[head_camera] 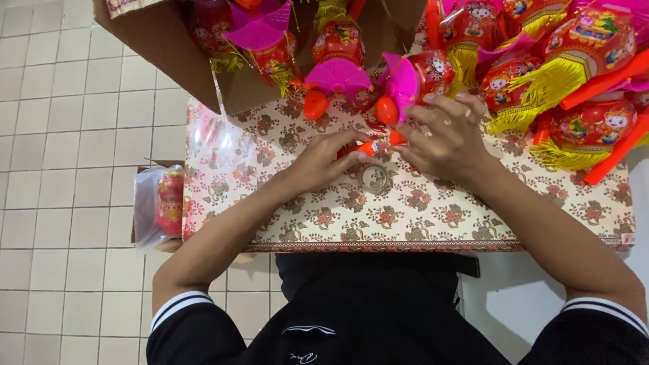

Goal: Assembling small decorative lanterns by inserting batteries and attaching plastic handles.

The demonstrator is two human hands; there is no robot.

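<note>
Orange stick [370, 147] pinched between both hands' fingers [351, 157].

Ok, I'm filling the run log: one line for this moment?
left hand: pinches small orange piece | right hand: grips its other end | tape roll: on floral tablecloth

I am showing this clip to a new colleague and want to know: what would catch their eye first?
First the heap of red lanterns with yellow tassels and pink fans, piled along the far edge of the flower-patterned table. Then, at the table's middle, the left hand and right hand meeting on a small orange piece, just above a clear ring lying on the cloth.
</note>
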